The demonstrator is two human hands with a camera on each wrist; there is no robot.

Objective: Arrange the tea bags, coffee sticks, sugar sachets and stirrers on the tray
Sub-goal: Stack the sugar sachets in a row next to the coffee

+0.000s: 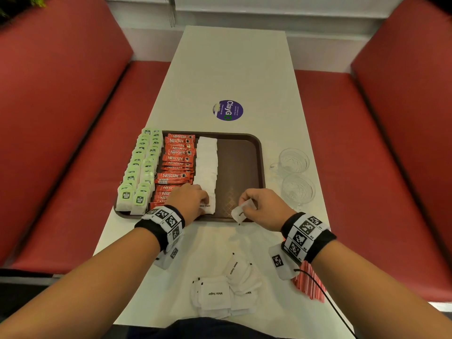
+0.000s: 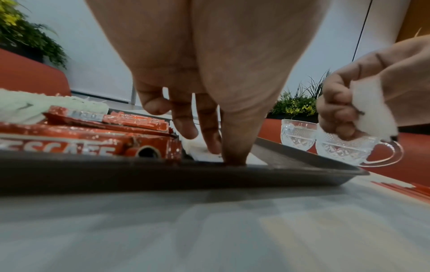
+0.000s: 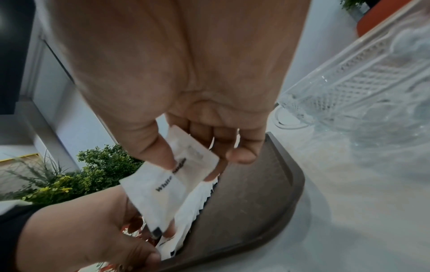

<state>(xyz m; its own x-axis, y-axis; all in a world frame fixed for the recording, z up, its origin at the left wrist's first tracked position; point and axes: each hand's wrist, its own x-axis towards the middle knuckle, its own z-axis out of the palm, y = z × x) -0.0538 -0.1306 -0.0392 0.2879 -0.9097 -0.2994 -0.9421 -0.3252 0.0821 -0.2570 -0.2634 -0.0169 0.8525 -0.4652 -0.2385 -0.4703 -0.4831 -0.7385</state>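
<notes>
The left hand (image 1: 188,199) covers the near end of the sugar sachet row (image 1: 207,167). A wrist camera hides part of the red stirrers (image 1: 309,285).

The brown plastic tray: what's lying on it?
On the brown plastic tray: green-tagged tea bags, red coffee sticks, white sugar sachets. The left hand covers the nearest ones.
</notes>
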